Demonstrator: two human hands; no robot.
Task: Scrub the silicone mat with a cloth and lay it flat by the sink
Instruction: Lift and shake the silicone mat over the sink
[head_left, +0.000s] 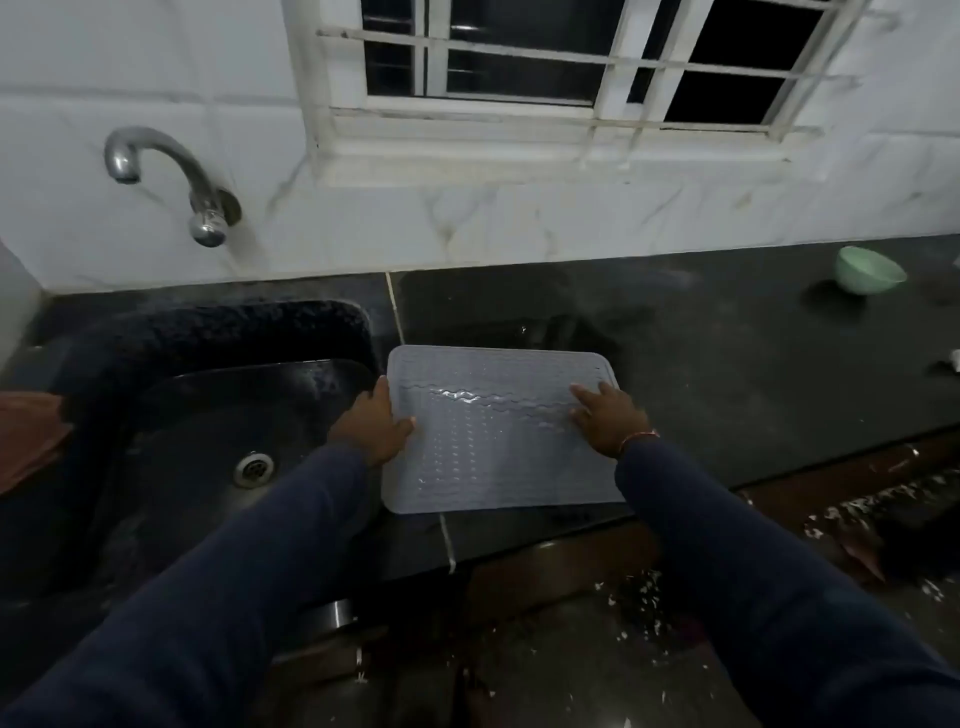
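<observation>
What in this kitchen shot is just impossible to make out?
Brown cloth: head view, cut off by the left edge.
Small white thing: head view, cut off by the right edge, too little shows to name it.
Left hand: head view, whether its fingers reach under the silicone mat is hidden by the hand itself.

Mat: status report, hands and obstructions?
Left hand grips mat left edge. Right hand flat on it. Mat lying on counter beside sink. Green bowl well clear.
</observation>
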